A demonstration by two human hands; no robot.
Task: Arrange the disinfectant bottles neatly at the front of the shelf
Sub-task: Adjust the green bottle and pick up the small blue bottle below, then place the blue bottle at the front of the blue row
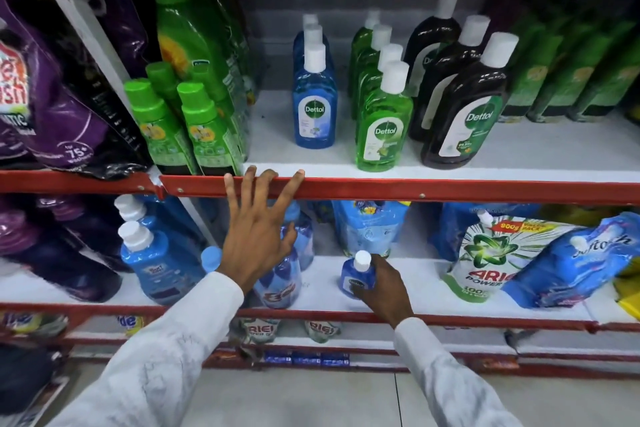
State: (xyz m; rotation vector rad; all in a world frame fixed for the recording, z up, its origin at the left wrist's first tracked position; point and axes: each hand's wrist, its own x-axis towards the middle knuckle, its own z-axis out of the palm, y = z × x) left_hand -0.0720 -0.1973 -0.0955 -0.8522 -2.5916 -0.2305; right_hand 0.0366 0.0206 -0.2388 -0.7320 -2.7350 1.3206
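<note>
Disinfectant bottles in three files on the upper shelf (519, 156), plus one small blue bottle (356, 276) down on the lower shelf (426, 288), clasped by the right hand (386, 282) around its body, white cap poking up above the fingers. Standing near the front edge of that lower shelf, roughly mid-width, among blue pouches and detergent packs, so apparently out of place and due to go up a level. Left hand (258, 229) spread wide and holding nothing, fingertips (251, 170) hooked over the red front rail (381, 189) of the upper shelf, just left of the blue row.

Up above: blue row (314, 107) set well back from the front edge, with bare shelf ahead of it. Green row (382, 128) further forward, lead bottle close to the rail. Brown row (464, 125) likewise near the front, slanting off to the back. Labels of all three lead bottles facing out.

Judged partly done: green and brown more or less fronted, blue row yet to be drawn forward, stray small bottle yet to be shelved, lines yet to be squared up.
</note>
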